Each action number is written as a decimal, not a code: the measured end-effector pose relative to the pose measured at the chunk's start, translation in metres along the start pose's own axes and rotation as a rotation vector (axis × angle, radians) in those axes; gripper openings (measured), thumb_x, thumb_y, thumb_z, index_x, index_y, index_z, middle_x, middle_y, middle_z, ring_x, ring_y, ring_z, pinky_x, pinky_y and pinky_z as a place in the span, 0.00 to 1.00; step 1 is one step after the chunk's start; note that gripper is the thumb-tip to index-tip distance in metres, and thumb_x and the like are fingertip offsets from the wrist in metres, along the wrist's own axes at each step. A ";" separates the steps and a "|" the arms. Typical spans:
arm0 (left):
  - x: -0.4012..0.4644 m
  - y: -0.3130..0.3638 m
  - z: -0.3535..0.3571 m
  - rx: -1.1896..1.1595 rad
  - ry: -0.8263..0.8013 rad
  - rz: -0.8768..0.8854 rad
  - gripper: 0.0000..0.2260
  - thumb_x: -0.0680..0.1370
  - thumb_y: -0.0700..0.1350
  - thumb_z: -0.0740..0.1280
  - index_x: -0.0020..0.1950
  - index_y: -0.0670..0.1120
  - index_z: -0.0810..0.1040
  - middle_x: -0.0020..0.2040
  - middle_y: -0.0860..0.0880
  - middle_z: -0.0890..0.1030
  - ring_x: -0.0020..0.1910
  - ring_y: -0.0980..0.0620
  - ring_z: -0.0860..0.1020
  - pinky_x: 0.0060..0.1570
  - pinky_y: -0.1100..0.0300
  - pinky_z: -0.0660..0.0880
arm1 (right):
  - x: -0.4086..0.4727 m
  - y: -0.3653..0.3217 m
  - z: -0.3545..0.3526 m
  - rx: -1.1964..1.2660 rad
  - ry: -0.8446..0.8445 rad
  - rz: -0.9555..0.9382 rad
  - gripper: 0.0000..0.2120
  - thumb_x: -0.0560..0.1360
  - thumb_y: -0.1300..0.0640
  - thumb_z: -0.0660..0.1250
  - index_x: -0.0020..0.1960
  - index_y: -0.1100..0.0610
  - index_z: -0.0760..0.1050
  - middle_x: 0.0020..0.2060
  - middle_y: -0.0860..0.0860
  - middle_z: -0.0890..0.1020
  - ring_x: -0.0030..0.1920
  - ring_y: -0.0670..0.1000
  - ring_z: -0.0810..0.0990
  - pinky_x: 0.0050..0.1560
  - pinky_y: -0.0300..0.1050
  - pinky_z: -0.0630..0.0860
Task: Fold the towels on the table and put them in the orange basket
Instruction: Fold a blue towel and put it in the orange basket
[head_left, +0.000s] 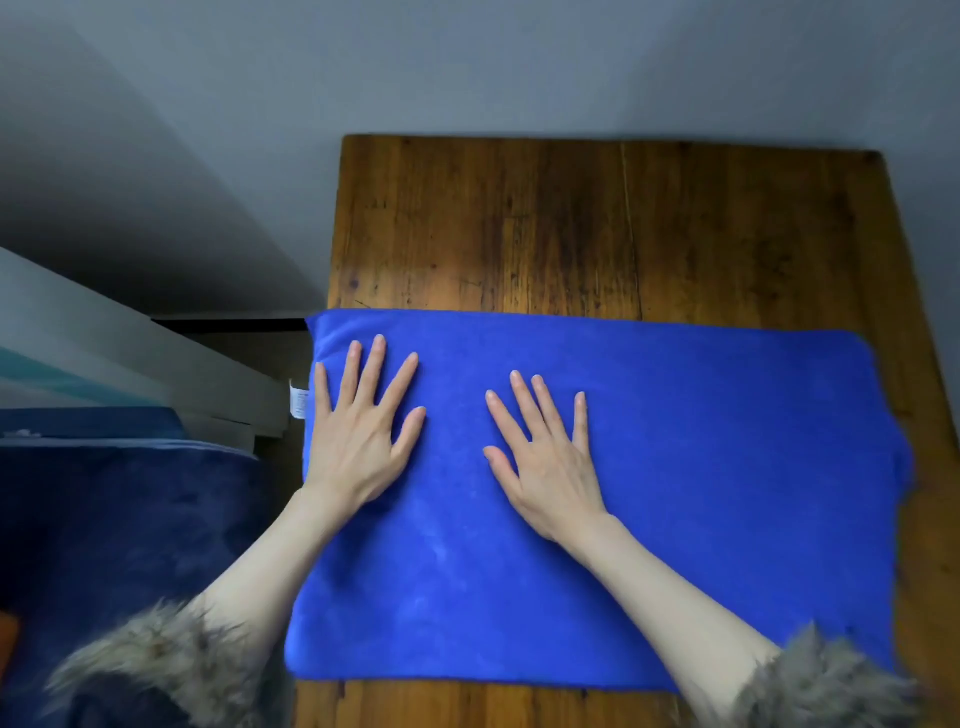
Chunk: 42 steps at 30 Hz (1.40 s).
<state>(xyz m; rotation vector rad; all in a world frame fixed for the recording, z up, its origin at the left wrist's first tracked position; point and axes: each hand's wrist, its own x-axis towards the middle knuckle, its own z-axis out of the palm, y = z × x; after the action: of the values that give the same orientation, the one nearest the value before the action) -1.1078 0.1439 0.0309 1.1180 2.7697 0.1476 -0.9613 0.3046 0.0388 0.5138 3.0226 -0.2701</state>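
Note:
A bright blue towel (701, 467) lies folded flat across the near half of the wooden table (571, 223), its left edge hanging slightly past the table's side. A small white label (298, 401) sticks out at that left edge. My left hand (358, 431) lies flat on the towel's left part with fingers spread and straight. My right hand (545, 457) lies flat near the towel's middle, fingers spread too. A sliver of orange (8, 639) shows at the far left edge; I cannot tell whether it is the basket.
The bare far half of the table runs up to a grey wall (519, 62). Left of the table are a dark blue fabric surface (119, 519) and pale slanted boards (130, 343). Furry cuffs (156, 665) cover both my wrists' sleeves.

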 end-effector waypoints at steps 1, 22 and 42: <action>-0.003 0.010 -0.001 -0.018 0.001 0.000 0.26 0.78 0.58 0.48 0.76 0.53 0.55 0.78 0.46 0.52 0.76 0.46 0.47 0.71 0.43 0.40 | -0.005 0.006 -0.004 0.043 0.019 -0.003 0.26 0.77 0.45 0.51 0.73 0.51 0.61 0.74 0.54 0.62 0.74 0.53 0.55 0.69 0.64 0.50; -0.071 0.273 0.049 0.049 -0.134 0.360 0.24 0.79 0.56 0.51 0.74 0.53 0.61 0.75 0.46 0.60 0.75 0.44 0.56 0.69 0.37 0.52 | -0.160 0.249 -0.067 0.652 0.307 1.150 0.17 0.78 0.59 0.62 0.65 0.61 0.70 0.57 0.57 0.76 0.56 0.58 0.76 0.56 0.49 0.71; -0.072 0.278 0.051 0.077 -0.080 0.323 0.24 0.79 0.56 0.49 0.75 0.53 0.58 0.76 0.47 0.58 0.75 0.45 0.53 0.71 0.40 0.48 | -0.143 0.282 -0.075 0.936 0.055 1.118 0.05 0.76 0.62 0.64 0.48 0.60 0.79 0.45 0.53 0.81 0.51 0.55 0.80 0.54 0.48 0.77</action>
<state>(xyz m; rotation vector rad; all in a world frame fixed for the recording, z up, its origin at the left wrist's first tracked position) -0.8579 0.2951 0.0293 1.5492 2.5261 0.0312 -0.7346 0.5344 0.0804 2.0517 1.9498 -1.4854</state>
